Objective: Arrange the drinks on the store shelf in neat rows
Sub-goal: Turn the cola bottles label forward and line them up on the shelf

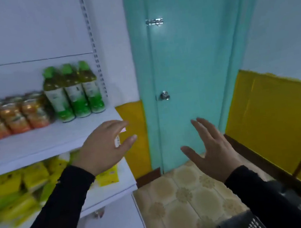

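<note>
Three green-capped bottles [74,90] stand in a row at the right end of the white shelf [42,141]. Orange drink cans [15,116] are lined up to their left, blurred. My left hand [104,147] hovers in front of the shelf's right corner, fingers relaxed, holding nothing. My right hand [211,148] is spread open in the air before the door, away from the shelf and holding nothing.
Yellow packets [17,189] crowd the shelf below. A turquoise door [187,62] with a knob stands to the right of the shelving. Patterned floor tiles [183,194] lie below. A dark crate [239,225] sits at the bottom right corner.
</note>
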`<state>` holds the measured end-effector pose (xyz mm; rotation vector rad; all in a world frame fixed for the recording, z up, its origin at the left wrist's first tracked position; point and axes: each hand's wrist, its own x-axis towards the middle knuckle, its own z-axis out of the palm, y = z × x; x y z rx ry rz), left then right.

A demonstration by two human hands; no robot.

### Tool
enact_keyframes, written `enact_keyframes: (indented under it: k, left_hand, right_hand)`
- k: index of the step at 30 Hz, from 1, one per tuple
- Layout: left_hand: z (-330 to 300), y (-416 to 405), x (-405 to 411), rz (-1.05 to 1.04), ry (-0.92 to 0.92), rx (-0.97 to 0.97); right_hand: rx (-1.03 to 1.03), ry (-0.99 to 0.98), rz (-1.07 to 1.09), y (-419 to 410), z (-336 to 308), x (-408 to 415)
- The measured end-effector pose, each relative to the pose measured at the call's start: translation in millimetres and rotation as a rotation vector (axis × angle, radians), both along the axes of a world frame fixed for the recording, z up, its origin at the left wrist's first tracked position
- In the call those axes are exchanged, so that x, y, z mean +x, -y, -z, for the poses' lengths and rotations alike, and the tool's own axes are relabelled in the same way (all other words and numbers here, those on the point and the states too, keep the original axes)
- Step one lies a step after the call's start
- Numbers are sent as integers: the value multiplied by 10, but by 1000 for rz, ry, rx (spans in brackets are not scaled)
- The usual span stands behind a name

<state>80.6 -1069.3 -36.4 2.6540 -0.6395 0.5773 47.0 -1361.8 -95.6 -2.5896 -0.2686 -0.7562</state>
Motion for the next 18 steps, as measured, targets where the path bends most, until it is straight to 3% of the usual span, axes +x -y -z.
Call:
enact_keyframes:
  k: [10, 18]
  left_hand:
    - [-152, -3370, -1484, -588, 152, -166]
    - [-124, -5185, -2383, -875, 156, -181]
  right_hand:
    - [62, 134, -535, -3573, -409, 79]
    - [34, 164, -795, -5926, -458, -202]
